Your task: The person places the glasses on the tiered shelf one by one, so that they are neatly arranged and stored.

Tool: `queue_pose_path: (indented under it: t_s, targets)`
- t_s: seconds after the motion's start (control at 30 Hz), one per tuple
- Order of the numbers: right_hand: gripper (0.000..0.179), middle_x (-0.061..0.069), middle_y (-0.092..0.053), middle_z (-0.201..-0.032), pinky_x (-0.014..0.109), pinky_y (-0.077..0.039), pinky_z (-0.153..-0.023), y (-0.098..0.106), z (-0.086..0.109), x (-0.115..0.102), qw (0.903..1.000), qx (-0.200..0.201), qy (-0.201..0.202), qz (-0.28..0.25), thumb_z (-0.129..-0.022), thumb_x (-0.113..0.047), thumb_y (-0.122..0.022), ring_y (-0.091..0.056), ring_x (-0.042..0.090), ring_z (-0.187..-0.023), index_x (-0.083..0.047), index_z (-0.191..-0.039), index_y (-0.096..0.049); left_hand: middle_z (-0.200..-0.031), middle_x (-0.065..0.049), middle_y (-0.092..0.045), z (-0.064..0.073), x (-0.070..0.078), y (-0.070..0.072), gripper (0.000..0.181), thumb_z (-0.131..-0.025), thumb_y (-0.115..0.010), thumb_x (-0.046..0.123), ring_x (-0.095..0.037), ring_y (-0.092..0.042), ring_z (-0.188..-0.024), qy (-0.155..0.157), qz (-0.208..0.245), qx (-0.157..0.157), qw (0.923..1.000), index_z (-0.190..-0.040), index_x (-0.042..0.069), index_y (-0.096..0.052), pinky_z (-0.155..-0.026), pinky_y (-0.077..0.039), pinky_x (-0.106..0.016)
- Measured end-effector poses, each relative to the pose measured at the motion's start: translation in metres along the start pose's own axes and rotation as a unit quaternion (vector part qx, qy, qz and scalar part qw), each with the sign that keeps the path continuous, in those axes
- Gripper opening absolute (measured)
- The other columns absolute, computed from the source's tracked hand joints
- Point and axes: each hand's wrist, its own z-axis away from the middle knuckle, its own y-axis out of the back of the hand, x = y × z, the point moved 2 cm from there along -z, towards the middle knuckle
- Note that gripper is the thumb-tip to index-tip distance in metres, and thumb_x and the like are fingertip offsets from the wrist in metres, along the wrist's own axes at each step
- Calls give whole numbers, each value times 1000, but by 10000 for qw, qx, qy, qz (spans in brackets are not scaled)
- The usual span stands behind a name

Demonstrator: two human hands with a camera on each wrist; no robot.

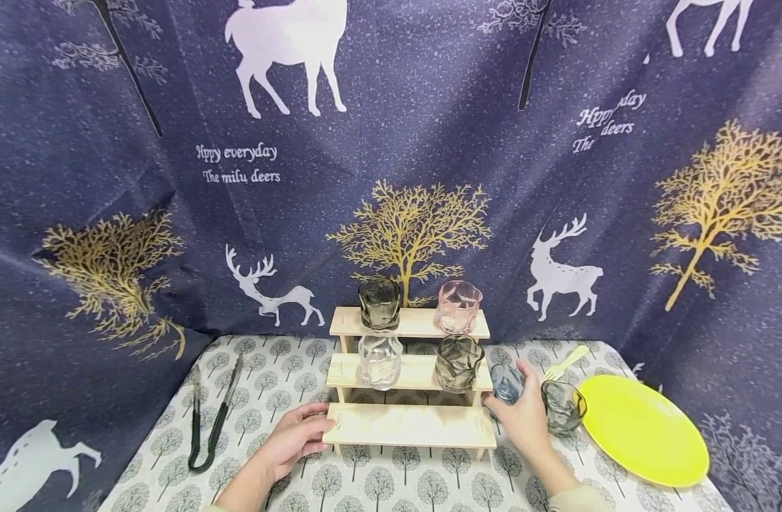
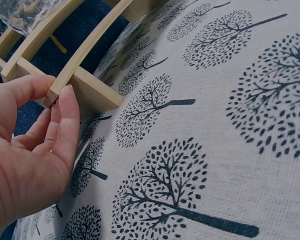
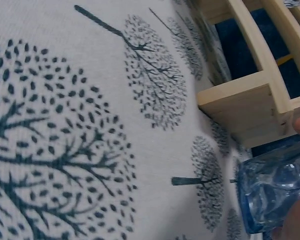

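Left hand (image 1: 299, 432): we see fingers (image 2: 68, 117) pinched nearly together on the wooden shelf (image 1: 410, 425)'s near left end.
Right hand (image 1: 526, 411): we see fingers curled wide round the blue cup (image 1: 506, 382).

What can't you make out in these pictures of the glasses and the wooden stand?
- Blue glass: the right hand covers part of it in the head view; the right edge cuts it off in the right wrist view.
- Wooden stand: in the head view, its lower tiers hide parts of the back legs.
- Right-hand lettering: in the head view, a fold in the backdrop hides some letters.
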Motion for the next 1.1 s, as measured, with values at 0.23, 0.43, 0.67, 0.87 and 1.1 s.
queue_pose_path:
  t_s: [0.23,0.43,0.67,0.87,1.1]
  targets:
    - [105,34,-24,-162,69,-30,-114,-7,0,13,9979,-105,-638,85,-89,-28,-82,-30,56,-144,-2,-162,-12,-111,-9,-68,1,1,0,64,-96,-70,11,-21,-69,-91,-20,15,-17,10000,-148,-12,-41,-74,-60,-28]
    - [105,40,-30,-155,71,-35,-109,-10,1,18,9965,-109,-814,128,-89,-29,-82,-37,62,-135,0,-161,-12,-109,-8,-69,2,2,-1,63,-95,-71,10,-21,-69,-90,-35,3,23,10000,-147,-11,-41,-74,-60,-28]
    - [100,41,-33,-152,72,-39,-104,-9,4,16,9964,21,-763,373,-86,-18,-84,-44,63,-129,0,-158,-18,-107,-8,-69,2,2,-2,62,-95,-71,9,-21,-69,-88,-59,38,48,10000,-146,-12,-42,-73,-60,-27]
    - [96,39,-43,-146,70,-42,-102,-6,7,16,9972,45,-677,322,-84,-14,-85,-46,61,-128,-2,-157,-24,-108,-8,-68,2,1,-1,63,-95,-70,9,-20,-69,-89,-71,43,28,10000,-147,-12,-42,-73,-60,-27]
    - [94,35,-49,-143,68,-47,-98,-4,8,23,9976,169,-585,319,-80,-16,-89,-50,57,-126,-5,-155,-32,-108,-8,-69,2,1,-1,62,-95,-71,9,-21,-69,-90,-108,55,11,9999,-146,-12,-42,-74,-60,-27]
